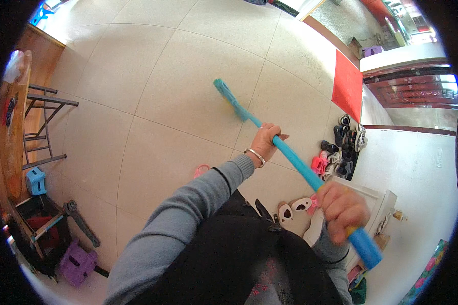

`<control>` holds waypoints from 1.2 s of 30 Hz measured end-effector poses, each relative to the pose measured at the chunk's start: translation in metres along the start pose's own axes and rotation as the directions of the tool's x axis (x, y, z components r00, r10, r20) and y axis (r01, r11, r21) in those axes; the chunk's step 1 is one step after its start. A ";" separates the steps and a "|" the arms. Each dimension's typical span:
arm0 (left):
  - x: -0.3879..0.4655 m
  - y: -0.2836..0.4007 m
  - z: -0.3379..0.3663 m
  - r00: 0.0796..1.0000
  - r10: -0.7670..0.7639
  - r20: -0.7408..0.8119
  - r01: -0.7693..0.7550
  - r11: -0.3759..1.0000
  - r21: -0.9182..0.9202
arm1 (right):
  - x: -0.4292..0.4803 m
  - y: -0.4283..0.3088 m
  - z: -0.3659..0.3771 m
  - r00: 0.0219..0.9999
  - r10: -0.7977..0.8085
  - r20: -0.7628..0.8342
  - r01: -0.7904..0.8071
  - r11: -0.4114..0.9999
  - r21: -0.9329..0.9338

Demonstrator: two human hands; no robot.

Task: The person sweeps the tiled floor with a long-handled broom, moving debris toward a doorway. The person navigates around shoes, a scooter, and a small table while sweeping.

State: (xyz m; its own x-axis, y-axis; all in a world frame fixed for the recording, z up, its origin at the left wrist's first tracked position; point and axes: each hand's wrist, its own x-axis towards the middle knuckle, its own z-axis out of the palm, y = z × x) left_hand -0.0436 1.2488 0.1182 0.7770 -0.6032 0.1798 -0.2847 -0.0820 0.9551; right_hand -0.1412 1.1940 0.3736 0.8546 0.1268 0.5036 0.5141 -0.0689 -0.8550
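A broom with a blue handle (297, 162) slants across the middle of the head view. My left hand (266, 140) is closed round the lower part of its handle, with a metal bangle on the wrist. Higher up, near the thick blue end, my right hand (343, 211) grips the handle and looks blurred. The teal broom head (231, 101) points away from me, over the pale tiled floor (183, 76); whether its bristles touch the tiles I cannot tell.
Several shoes (343, 145) line the wall at right, near a red mat (347, 85). White slippers (293, 209) lie close to my body. At left stand a wooden table (17, 152), a metal-framed folding stool (45, 122), a blue plastic stool (36, 181) and a purple plastic stool (77, 264).
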 end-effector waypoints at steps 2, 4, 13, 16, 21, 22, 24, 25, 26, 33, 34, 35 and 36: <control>-0.005 -0.002 -0.008 0.995 0.102 -0.005 -0.102 0.994 -0.038 | -0.005 -0.016 0.018 0.999 0.003 -0.046 -0.006 0.997 -0.071; -0.006 0.000 -0.030 0.990 0.135 0.029 -0.136 0.990 0.044 | -0.011 -0.020 0.025 0.991 -0.043 -0.127 0.037 0.998 -0.045; -0.072 -0.007 -0.201 0.974 -0.210 -0.082 0.219 0.797 0.563 | 0.034 0.069 0.043 0.941 0.194 -0.277 -0.055 0.896 0.441; -0.111 -0.084 -0.266 0.906 -0.313 -0.287 0.423 0.715 0.557 | 0.052 0.150 0.090 0.890 0.435 -0.138 -0.343 0.837 0.426; -0.138 -0.191 -0.351 0.830 -0.436 -0.348 0.557 0.647 0.520 | 0.102 0.256 0.187 0.680 0.733 -0.019 -0.624 0.592 0.510; -0.128 -0.207 -0.365 0.829 -0.473 -0.300 0.559 0.662 0.500 | 0.113 0.264 0.191 0.701 0.712 -0.037 -0.636 0.648 0.418; -0.102 -0.224 -0.371 0.892 -0.409 -0.189 0.450 0.779 0.437 | 0.136 0.272 0.181 0.745 0.663 -0.081 -0.635 0.740 0.222; -0.079 -0.220 -0.358 0.937 -0.307 -0.166 0.348 0.855 0.384 | 0.158 0.256 0.175 0.726 0.666 -0.169 -0.540 0.706 0.458; -0.051 -0.209 -0.343 0.945 -0.311 -0.102 0.327 0.887 0.328 | 0.169 0.245 0.153 0.715 0.654 -0.248 -0.542 0.742 0.393; 0.113 -0.126 -0.289 0.991 -0.125 -0.041 0.128 0.988 0.088 | 0.272 0.162 0.120 0.884 0.287 -0.370 -0.286 0.957 0.059; 0.124 -0.115 -0.293 0.996 -0.091 -0.026 0.092 0.994 0.055 | 0.279 0.157 0.123 0.907 0.243 -0.343 -0.249 0.968 0.026; 0.129 -0.105 -0.300 0.996 -0.088 -0.015 0.089 0.993 0.077 | 0.285 0.150 0.129 0.920 0.198 -0.339 -0.209 0.978 0.005; 0.132 -0.094 -0.310 0.996 -0.085 -0.001 0.085 0.991 0.102 | 0.291 0.144 0.135 0.929 0.150 -0.338 -0.165 0.986 -0.015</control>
State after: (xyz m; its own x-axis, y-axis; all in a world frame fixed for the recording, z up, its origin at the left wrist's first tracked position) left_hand 0.2596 1.4229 0.1246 0.7991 -0.5932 0.0983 -0.2734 -0.2129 0.9380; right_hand 0.1709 1.3548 0.3804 0.8961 -0.2267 0.3815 0.3674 -0.1034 -0.9243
